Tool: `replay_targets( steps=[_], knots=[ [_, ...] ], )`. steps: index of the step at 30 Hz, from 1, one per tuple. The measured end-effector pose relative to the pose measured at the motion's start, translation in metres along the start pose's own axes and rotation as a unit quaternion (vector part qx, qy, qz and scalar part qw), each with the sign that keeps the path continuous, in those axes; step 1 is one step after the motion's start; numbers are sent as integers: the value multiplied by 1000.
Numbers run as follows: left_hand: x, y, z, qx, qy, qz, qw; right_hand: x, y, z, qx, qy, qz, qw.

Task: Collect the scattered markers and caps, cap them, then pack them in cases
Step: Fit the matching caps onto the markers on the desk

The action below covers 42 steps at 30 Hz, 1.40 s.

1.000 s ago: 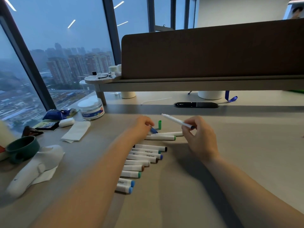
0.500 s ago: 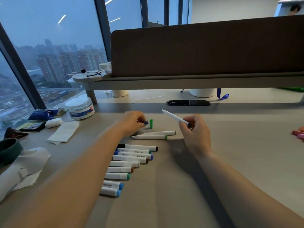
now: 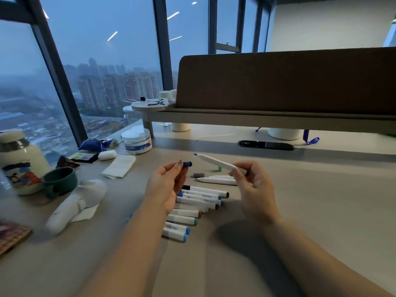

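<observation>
Blue cap (image 3: 186,164) is pinched between the thumb and fingertips of the left hand (image 3: 169,185), raised clear of the desk (image 3: 321,200). The right hand (image 3: 255,187) grips the rear of an uncapped marker (image 3: 214,161) in its fingertips, with the tip pointing left and slightly up towards the cap; tip and cap are near but apart.

Change: one second ago the left hand lay low on the desk, fingers at the blue cap beside the green cap (image 3: 219,168); it has since lifted the cap to the level of the marker, while the right hand has kept its grip. Pick-up of the cap is therefore complete; the step in hand is judged to be capping. The next move calls for lining the cap up with the tip and pressing until it seats; a skewed push could leave the cap loose or ink the fingers. The marker's rear end is hidden in the hand, so its colour match with the cap cannot be confirmed.

Beyond the hands, a grey cap (image 3: 198,175) and the green cap lie on the desk, just beside two loose markers (image 3: 216,180) with bare tips. Nearer, a row (image 3: 192,209) of capped markers lies side by side, partly behind the left hand. No case is in view; packing is judged not yet begun. A tub (image 3: 137,141), a tissue (image 3: 119,166) and a mug (image 3: 60,182) sit well apart to the left.
</observation>
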<state>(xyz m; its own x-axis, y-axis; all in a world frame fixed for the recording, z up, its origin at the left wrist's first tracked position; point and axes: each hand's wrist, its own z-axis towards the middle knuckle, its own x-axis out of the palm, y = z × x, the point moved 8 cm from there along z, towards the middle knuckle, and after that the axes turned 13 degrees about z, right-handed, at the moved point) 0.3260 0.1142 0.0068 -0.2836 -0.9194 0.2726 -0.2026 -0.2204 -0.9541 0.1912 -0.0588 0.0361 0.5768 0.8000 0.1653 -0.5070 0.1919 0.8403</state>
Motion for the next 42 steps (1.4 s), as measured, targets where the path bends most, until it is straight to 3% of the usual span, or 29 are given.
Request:
replay_targets(
  steps=[9, 16, 20, 32, 35, 39, 42],
  knots=[
    [-3, -3, 2, -6, -7, 11, 1000, 2, -2, 0, -10, 18, -30, 999],
    [-1, -12, -3, 54, -32, 115, 991, 4, 4, -2, -25, 28, -63, 997],
    [-1, -19, -7, 107, -60, 212, 970, 10, 6, -4, -40, 47, -76, 995],
    [7, -27, -15, 184, -116, 356, 909, 17, 14, -6, -162, 74, -236, 955],
    [11, -29, -14, 193, -105, 372, 902, 14, 11, -3, -152, 76, -247, 954],
    [12, -28, -10, 199, -71, 412, 886, 3, -7, 8, -67, 50, -243, 966],
    [-2, -34, -4, 208, -108, 440, 867, -3, -19, 13, -23, 42, -332, 942]
  ],
)
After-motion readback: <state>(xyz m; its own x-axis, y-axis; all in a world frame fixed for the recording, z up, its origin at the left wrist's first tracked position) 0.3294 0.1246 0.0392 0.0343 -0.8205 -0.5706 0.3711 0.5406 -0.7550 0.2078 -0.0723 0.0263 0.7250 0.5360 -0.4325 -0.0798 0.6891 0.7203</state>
